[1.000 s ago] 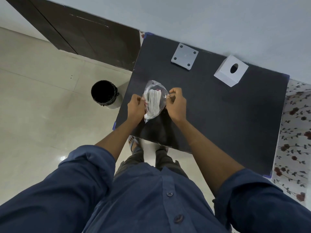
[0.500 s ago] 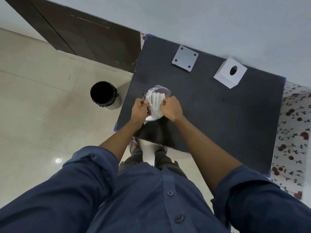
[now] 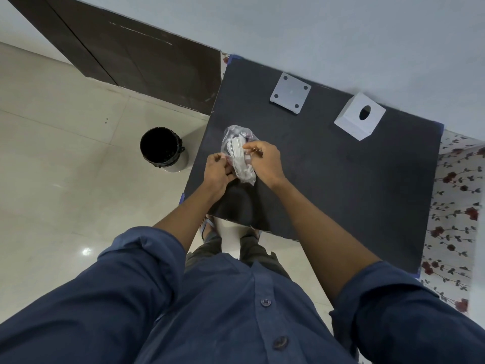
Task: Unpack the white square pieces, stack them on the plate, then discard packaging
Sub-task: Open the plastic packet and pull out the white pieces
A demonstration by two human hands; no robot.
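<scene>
Clear bag (image 3: 237,143) of white squares (image 3: 238,160) held just above the near left part of the black table (image 3: 341,179), stack seen edge-on inside the film, crumpled top of the bag standing up toward the wall. Pinched at its left edge by the left hand (image 3: 217,171), fingers curled tight on the plastic. Gripped from the right by the right hand (image 3: 263,161), thumb and forefinger closed on the film over the stack, remaining fingers folded. Both hands closed on the bag, pressed against it from either side. Could not tell whether the bag mouth was open. Grey square plate (image 3: 290,92) with four corner holes lay flat at the far edge of the table, well apart from the bag, nothing on it. White box (image 3: 360,119) with an oval hole on top sat to the right of the plate, near the wall. Black bin (image 3: 160,147) stood on the tiled floor just left of the table, interior dark. Dark wood panel (image 3: 136,53) ran along the wall at far left. Floral cloth (image 3: 456,206) showed along the table's right side. Blue sleeves (image 3: 393,298) rolled to the elbows filled the foreground.
</scene>
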